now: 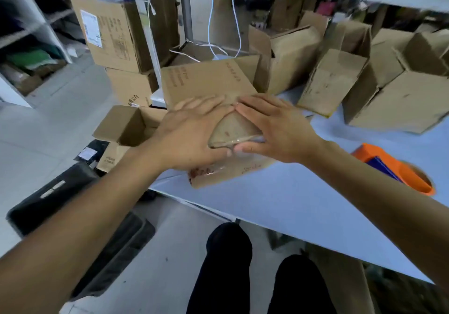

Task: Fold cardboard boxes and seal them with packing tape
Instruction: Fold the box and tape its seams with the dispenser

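Note:
A brown cardboard box [206, 83] stands on the near left corner of the pale table [279, 199]. A strip of clear tape [233, 129] runs over its closed top and down its front side. My left hand [189, 131] lies flat on the left part of the top, fingers straight. My right hand [274, 129] lies flat on the right part, its thumb at the box's front edge on the tape. The fingertips of both hands nearly meet over the seam. An orange tape dispenser [401, 170] lies on the table to the right, untouched.
Several folded open boxes [335, 80] crowd the table's back right. More cardboard boxes [114, 34] are stacked on the floor at the left, with an open one [128, 124] below them. A black crate [48, 197] sits on the floor. White cables [235, 22] hang from the shelf frame.

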